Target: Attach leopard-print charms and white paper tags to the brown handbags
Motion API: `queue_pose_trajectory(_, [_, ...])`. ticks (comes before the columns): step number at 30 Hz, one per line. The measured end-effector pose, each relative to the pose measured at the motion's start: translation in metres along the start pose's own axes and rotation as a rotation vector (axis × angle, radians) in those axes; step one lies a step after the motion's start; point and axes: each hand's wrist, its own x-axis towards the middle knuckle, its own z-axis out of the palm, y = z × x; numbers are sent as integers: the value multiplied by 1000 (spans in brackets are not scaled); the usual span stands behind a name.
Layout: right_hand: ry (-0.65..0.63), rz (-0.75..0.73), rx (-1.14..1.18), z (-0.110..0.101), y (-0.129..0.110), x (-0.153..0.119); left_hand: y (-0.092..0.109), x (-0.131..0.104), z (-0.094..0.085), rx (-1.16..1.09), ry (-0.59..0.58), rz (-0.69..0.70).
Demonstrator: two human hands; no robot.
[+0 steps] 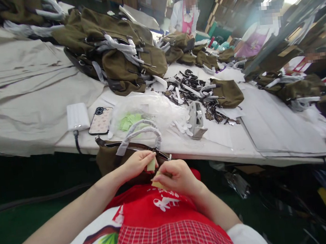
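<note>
Just above my red apron, my left hand [139, 163] pinches a small pale-green slip [151, 165] between thumb and fingers. Close beside it, my right hand [178, 175] is closed on a yellowish slip [157, 184]. Behind both hands a brown handbag [109, 156] leans at the table's front edge. Its two handles [143, 131] are wrapped in whitish film, and the zipper end shows near my left fingertips. I cannot tell whether those fingers touch the zipper. On the table past the handles, a clear plastic bag [162, 107] lies around bright green slips [129, 121].
A white power bank [77, 116] and a phone [100, 120] lie at left. A grey tape dispenser [196, 119] stands right of the plastic bag. Beyond are dark straps [190, 82] and piled brown bags [130, 64]. Several people, one in a pink apron [186, 22], are across the table.
</note>
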Motion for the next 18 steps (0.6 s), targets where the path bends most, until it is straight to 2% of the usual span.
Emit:
queue_pose_trajectory(2, [39, 141, -121, 6, 5, 5, 6, -4, 1, -44, -152, -14])
queue_pose_trajectory(3, [57, 201, -174, 9, 9, 8, 8, -5, 3, -47, -190, -27])
queue_pose_trajectory(5, [80, 263, -221, 13, 18, 12, 11, -7, 7, -8, -179, -48])
queue_pose_trajectory(8, [50, 257, -116, 14, 28, 12, 11, -7, 9, 59, -83, -51])
queue_pose_trajectory(11, [-7, 199, 18, 10, 33, 9, 9, -4, 7, 74, 7, -16])
queue_pose_trajectory(15, [73, 32, -69, 5, 23, 3, 5, 3, 4, 75, 81, 15])
queue_pose_trajectory(18, [110, -170, -72, 0, 9, -3, 1, 9, 0, 100, 226, 29])
